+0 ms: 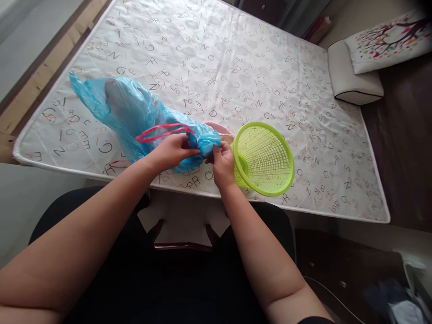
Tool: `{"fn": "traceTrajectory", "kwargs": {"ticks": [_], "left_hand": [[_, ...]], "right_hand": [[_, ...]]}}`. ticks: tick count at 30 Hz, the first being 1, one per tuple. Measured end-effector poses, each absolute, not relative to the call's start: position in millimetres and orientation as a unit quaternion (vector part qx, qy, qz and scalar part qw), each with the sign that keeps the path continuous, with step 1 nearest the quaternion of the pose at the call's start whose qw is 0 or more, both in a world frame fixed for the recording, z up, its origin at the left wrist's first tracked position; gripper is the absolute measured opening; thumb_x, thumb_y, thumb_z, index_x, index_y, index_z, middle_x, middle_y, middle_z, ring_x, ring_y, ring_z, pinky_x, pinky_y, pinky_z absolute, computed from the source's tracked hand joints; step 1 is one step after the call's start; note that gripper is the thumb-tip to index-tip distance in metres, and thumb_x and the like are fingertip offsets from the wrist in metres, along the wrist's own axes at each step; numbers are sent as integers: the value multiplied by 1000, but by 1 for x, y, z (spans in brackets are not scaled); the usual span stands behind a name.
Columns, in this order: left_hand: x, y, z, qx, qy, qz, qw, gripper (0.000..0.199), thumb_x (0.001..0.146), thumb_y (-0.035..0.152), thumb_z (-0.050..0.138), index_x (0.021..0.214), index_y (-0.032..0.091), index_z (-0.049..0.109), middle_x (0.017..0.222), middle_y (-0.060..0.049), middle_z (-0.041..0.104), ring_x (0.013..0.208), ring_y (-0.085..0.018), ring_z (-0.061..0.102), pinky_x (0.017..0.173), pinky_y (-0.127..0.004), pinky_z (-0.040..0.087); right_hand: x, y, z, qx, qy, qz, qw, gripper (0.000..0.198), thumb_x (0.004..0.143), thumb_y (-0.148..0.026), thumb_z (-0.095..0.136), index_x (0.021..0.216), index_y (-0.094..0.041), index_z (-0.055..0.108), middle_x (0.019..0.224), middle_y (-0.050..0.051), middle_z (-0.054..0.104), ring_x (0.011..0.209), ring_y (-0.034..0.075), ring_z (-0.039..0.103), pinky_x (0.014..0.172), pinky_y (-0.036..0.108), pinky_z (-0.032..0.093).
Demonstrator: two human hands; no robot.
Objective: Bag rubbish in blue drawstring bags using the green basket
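Note:
A blue plastic bag (131, 103) lies across the left front of the mattress, its gathered end bunched between my hands. Fingers of my left hand (173, 150) close on the bag near its neck, beside a looped red drawstring (160, 132). My right hand (222, 164) pinches the bunched tip of the same bag. Just right of that hand, a lime-green mesh basket (265, 159) lies tipped over with its wide mouth facing me. Something pink (218, 128) shows partly behind the bag and basket.
The mattress (209, 58) has a white cover printed with letters. A wooden bed edge (40, 81) runs along the left. At the far right sit a cream bolster (354, 81) and a pillow with a tree print (391, 42). A cable (332, 294) trails at lower right.

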State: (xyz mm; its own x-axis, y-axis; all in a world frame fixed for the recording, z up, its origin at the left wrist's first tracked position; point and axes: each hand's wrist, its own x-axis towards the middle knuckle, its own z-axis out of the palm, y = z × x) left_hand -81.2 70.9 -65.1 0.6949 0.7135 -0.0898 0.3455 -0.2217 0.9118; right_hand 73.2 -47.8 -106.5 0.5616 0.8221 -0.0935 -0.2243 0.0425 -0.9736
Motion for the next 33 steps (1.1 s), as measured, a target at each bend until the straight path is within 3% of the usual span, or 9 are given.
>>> {"fn": "traceTrajectory", "kwargs": {"ticks": [4, 8, 12, 16, 22, 29, 33], "left_hand": [[-84, 77, -62, 757, 361, 167, 518, 33, 87, 41, 81, 75, 20, 59, 72, 1, 61, 67, -14, 55, 64, -28, 43], [-84, 80, -63, 725, 402, 228, 511, 28, 94, 40, 77, 86, 20, 59, 79, 0, 64, 70, -15, 58, 66, -28, 48], [-77, 78, -64, 700, 383, 252, 548, 27, 99, 45, 74, 100, 21, 63, 82, -1, 66, 73, -16, 63, 69, -28, 53], [-72, 71, -65, 686, 348, 243, 591, 35, 96, 52, 77, 105, 21, 61, 82, 0, 66, 72, -16, 65, 68, -27, 53], [-74, 67, -64, 703, 384, 188, 569, 39, 82, 46, 92, 92, 20, 65, 86, -3, 70, 77, -18, 66, 69, -28, 51], [-75, 69, -53, 585, 450, 251, 627, 25, 91, 39, 83, 90, 18, 69, 88, -4, 73, 83, -19, 72, 77, -32, 60], [-77, 75, -53, 569, 469, 237, 632, 28, 92, 42, 83, 91, 19, 67, 93, -7, 76, 84, -19, 75, 76, -33, 62]], "right_hand": [[74, -47, -111, -571, -239, 425, 661, 42, 101, -66, 72, 103, -27, 54, 77, -4, 69, 63, 12, 70, 56, 23, 56], [74, -48, -112, -591, -197, 403, 671, 40, 102, -62, 71, 104, -28, 51, 90, -1, 71, 75, 15, 78, 61, 25, 61], [68, -50, -107, -561, -232, 456, 651, 45, 97, -69, 74, 103, -26, 61, 88, 0, 70, 83, 17, 75, 64, 25, 62], [61, -49, -106, -546, -264, 462, 647, 45, 87, -57, 89, 113, -27, 69, 101, 0, 73, 90, 16, 72, 68, 24, 62], [66, -47, -113, -569, -294, 431, 635, 32, 86, -39, 88, 98, -25, 62, 97, 0, 68, 93, 18, 70, 83, 32, 62], [70, -50, -110, -634, -335, 365, 594, 20, 88, -26, 80, 91, -24, 60, 93, 1, 66, 93, 19, 65, 89, 35, 61], [68, -51, -110, -628, -332, 367, 600, 24, 89, -31, 83, 103, -25, 64, 100, 2, 69, 99, 20, 68, 91, 36, 63]]}}
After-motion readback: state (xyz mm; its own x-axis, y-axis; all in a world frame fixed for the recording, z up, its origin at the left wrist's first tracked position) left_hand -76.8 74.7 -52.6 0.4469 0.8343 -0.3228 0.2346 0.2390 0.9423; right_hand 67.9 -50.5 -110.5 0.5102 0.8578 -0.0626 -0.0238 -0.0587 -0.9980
